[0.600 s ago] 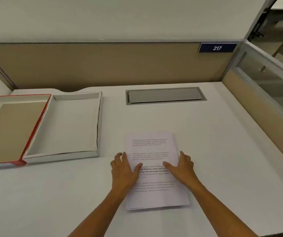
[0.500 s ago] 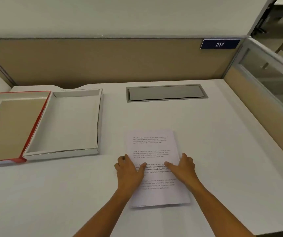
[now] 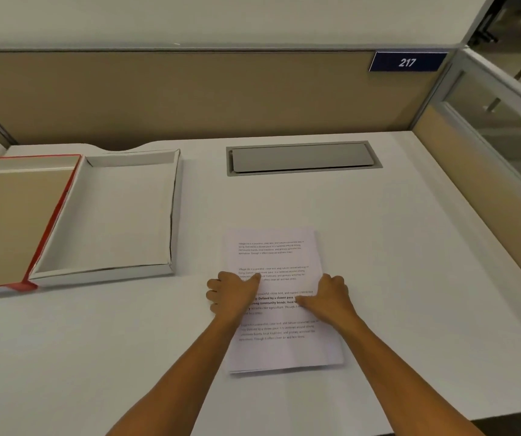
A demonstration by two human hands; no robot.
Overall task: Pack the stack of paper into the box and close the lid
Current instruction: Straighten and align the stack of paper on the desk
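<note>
The stack of paper (image 3: 271,256), white sheets with printed text, lies flat on the white desk in front of me. My left hand (image 3: 232,294) grips its left edge, thumb on top and fingers curled at the side. My right hand (image 3: 328,297) grips the right edge the same way. To the left stands the shallow white box (image 3: 174,215), open with nothing inside. Its red-edged lid (image 3: 54,215) lies inside up against the box's left side, partly cut off by the frame.
A grey cable hatch (image 3: 303,157) is set into the desk behind the paper. A tan partition (image 3: 190,96) with a blue "217" sign (image 3: 407,62) closes the back. A glass-topped partition (image 3: 489,127) closes the right.
Both hands lay flat on the sheets before. They have slid outward to the side edges and the fingers have curled around the stack.
</note>
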